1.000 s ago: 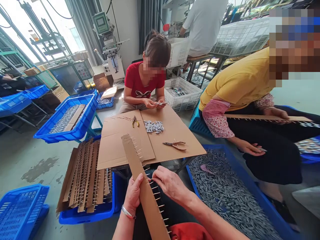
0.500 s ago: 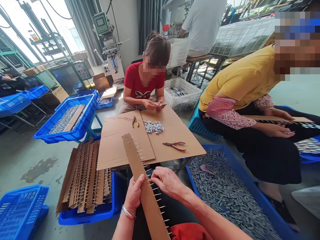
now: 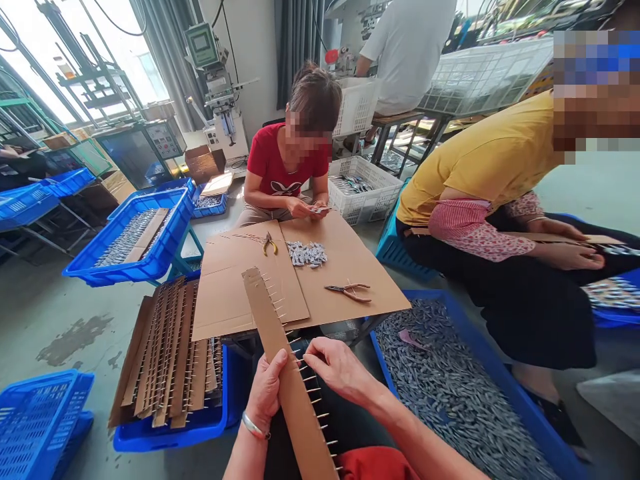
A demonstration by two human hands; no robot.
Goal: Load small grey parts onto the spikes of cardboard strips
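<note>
A long cardboard strip (image 3: 306, 419) slants up from my lap toward the table, with a row of thin metal pins (image 3: 316, 401) sticking out along its right edge. My left hand (image 3: 266, 388) is closed around the strip's left side, thumb on top. At the right edge, about level with that thumb, my right hand (image 3: 341, 371) is closed in a pinch among the pins. Whatever lies between its fingertips is too small and hidden to name. Beyond the strip stands a cardboard-topped table (image 3: 225, 293) holding a pile of small silvery pieces (image 3: 307, 254).
Two pairs of pliers, yellow-handled (image 3: 271, 245) and brown-handled (image 3: 350, 291), lie on the table. Pinned cardboard strips (image 3: 167, 353) fill a blue crate at left. A blue tray (image 3: 447, 298) of grey pieces is at right. Co-workers in red (image 3: 265, 160) and yellow (image 3: 480, 157) sit nearby.
My right hand keeps its pinch at the strip's edge, with only a slight shift of the fingers. The yellow-shirted co-worker's near hand has moved closer to their own strip.
</note>
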